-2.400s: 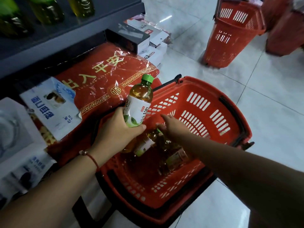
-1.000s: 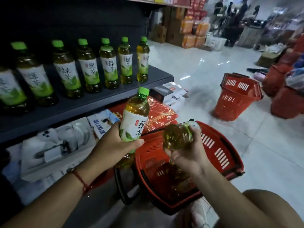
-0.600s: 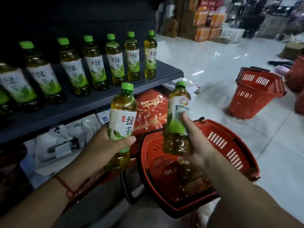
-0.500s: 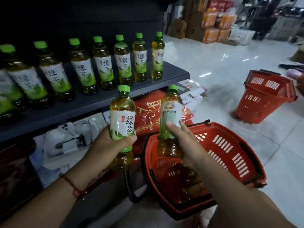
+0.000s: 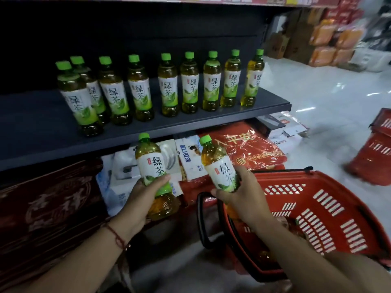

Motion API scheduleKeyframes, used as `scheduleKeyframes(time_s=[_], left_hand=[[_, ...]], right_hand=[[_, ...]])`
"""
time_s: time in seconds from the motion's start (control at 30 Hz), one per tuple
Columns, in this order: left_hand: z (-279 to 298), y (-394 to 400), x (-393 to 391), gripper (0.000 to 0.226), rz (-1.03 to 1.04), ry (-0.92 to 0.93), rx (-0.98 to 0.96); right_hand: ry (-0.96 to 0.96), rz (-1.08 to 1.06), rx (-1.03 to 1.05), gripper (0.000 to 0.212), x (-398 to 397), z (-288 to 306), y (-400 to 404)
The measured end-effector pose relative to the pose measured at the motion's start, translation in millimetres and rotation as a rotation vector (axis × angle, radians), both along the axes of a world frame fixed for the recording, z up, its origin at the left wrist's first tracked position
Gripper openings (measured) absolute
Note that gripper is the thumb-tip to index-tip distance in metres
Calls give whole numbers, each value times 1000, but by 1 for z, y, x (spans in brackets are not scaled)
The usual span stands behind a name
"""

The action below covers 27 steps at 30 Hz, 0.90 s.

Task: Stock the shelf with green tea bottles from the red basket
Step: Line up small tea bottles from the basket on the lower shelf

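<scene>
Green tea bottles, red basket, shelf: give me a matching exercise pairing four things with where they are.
Things:
1. Green-capped tea bottle in the left hand
2. Green-capped tea bottle in the right hand
3. Red plastic basket
4. Row of green tea bottles

Places or states:
A. Standing upright on the dark shelf
B. On the floor, below the right hand
C. Held tilted to the left, cap up
D. Held almost upright in front of the white packages

Pairs: 1-D, 2-C, 3-B, 4-A
</scene>
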<state>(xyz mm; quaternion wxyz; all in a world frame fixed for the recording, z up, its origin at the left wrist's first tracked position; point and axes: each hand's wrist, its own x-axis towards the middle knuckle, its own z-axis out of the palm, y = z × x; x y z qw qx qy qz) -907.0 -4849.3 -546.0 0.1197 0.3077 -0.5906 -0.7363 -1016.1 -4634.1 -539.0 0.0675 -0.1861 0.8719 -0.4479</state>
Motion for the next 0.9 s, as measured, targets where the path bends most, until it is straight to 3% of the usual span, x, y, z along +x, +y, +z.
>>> scheduleKeyframes(time_s=[0.1,0.23,0.33,0.5,0.63,0.73,0.9], left_hand=[[5,-12,3,42,-14,33,72],[13,-23,11,31,-45,87,102],[14,-37,20,33,-63,91,112],[25,-75,31,37,3,126,126],[28,-106,46,44,81,125,20],[37,-131,57,32,113,149,-91],[46,-171,67,31,232,199,-154]], right_hand=[[-115,-10,-93,54,13,-4,-10],[-611,-72,-369,33,35,-9,-25],[-808,-133,-310,41,50,-29,-29],[-662,-40,-121,29,65,-42,-54],[-631,93,-204,34,70,-13,-107],[-568,197,-277,40,61,17,-157],[-270,273,-325,39,33,65,-247]])
